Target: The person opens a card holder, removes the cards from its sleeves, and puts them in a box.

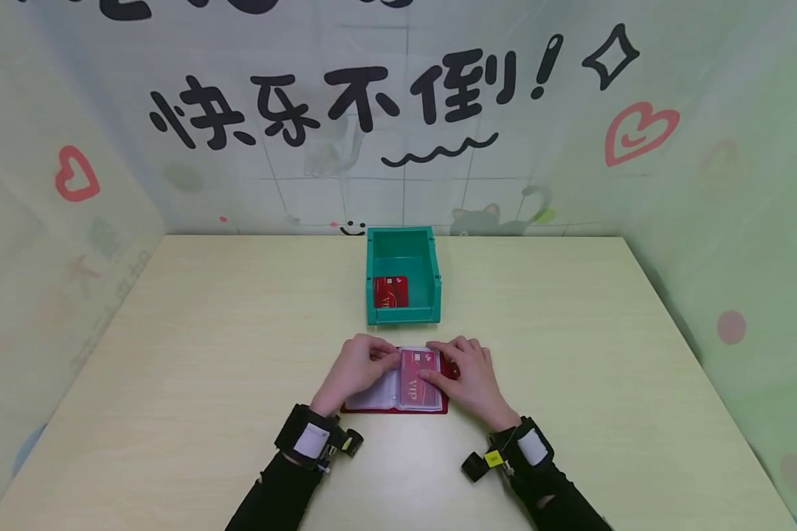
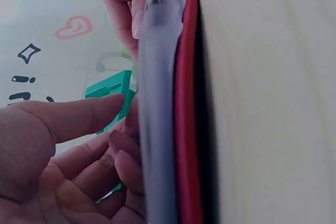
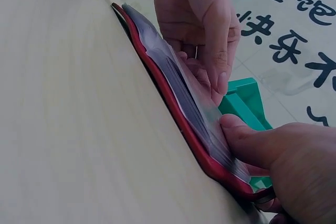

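On the pale table [image 1: 206, 383] our card holder [image 1: 398, 404] lies open before the green bin [image 1: 432, 254]. Our left hand [image 1: 355, 369] presses its clear sleeves flat while our right hand [image 1: 468, 376] pinches a red card [image 1: 417, 369] partly seated in a sleeve. One more red card [image 1: 390, 291] waits in the bin.

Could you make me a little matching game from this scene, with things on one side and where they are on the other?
Things:
1. green bin
2. red card
3. card holder
4. left hand

Places:
A. lies open on the table under both hands
B. lies inside the bin
C. rests on the holder's left page
D. stands on the table beyond the holder

Pairs: 1-D, 2-B, 3-A, 4-C
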Demonstrator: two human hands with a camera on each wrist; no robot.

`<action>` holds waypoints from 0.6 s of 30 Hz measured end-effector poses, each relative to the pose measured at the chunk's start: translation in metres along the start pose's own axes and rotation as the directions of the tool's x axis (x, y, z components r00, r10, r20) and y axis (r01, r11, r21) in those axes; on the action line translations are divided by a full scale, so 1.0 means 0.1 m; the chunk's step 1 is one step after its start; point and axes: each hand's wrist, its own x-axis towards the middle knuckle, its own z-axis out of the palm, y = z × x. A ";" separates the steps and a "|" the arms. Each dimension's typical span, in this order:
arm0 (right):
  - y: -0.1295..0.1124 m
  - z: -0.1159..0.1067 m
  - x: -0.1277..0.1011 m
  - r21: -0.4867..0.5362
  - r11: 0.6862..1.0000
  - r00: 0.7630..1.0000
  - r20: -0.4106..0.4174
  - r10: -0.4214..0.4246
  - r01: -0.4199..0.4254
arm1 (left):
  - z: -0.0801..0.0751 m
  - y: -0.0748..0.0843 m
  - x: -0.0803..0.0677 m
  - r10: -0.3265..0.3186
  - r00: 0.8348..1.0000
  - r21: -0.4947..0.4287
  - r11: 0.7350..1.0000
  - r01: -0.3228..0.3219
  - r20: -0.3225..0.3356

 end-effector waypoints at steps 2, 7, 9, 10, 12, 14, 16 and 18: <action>-0.01 0.00 0.00 -0.001 1.000 1.000 0.001 0.001 -0.001 | 0.00 0.00 0.00 -0.015 1.000 -0.012 1.000 0.016 0.012; -0.01 0.00 0.00 -0.004 1.000 1.000 -0.007 -0.004 0.004 | 0.01 0.02 0.00 -0.039 0.999 -0.035 0.999 0.040 0.032; -0.01 0.01 0.00 -0.005 1.000 1.000 -0.009 -0.005 0.005 | 0.01 0.02 -0.01 -0.047 0.998 -0.041 0.998 0.049 0.039; -0.02 0.00 0.00 -0.005 1.000 1.000 -0.009 -0.004 0.004 | 0.01 0.02 -0.01 -0.050 0.998 -0.043 0.998 0.052 0.042; -0.01 0.01 0.00 -0.010 1.000 1.000 -0.010 -0.005 0.005 | 0.02 0.02 -0.01 -0.055 0.997 -0.046 0.997 0.057 0.047; -0.01 0.01 0.00 -0.016 1.000 1.000 -0.010 -0.008 0.008 | 0.03 0.01 0.00 -0.052 0.997 -0.044 0.998 0.054 0.049; -0.01 0.01 0.00 -0.022 1.000 1.000 -0.014 -0.014 0.014 | 0.04 0.00 0.00 -0.048 0.998 -0.044 0.998 0.051 0.048; 0.00 0.01 0.00 -0.022 1.000 1.000 -0.018 -0.019 0.018 | 0.04 0.00 0.01 -0.052 0.998 -0.048 0.997 0.054 0.047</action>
